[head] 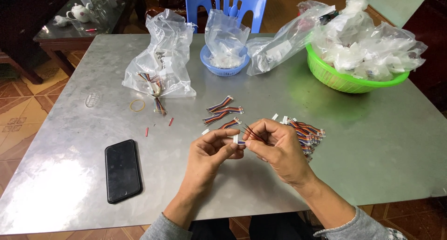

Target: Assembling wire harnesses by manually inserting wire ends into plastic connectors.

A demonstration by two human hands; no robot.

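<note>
Multicoloured wire harness (247,136) with a white connector sits pinched between both hands at table centre. Left hand (212,149) grips the connector end; right hand (279,149) pinches the loose wires. Finished harness pile (308,134) lies at 3 o'clock, black phone (122,170) at 9 o'clock, green basket (342,79) at 1 o'clock.

Both hands meet over metal table (363,142) — left hand (212,151) pinches white connector (236,139), right hand (279,149) holds its thin wires (255,134). Ribbon cable pile (308,134) just right; loose cables (223,112) beyond; phone (122,170) left; green basket (335,77) far right.
</note>
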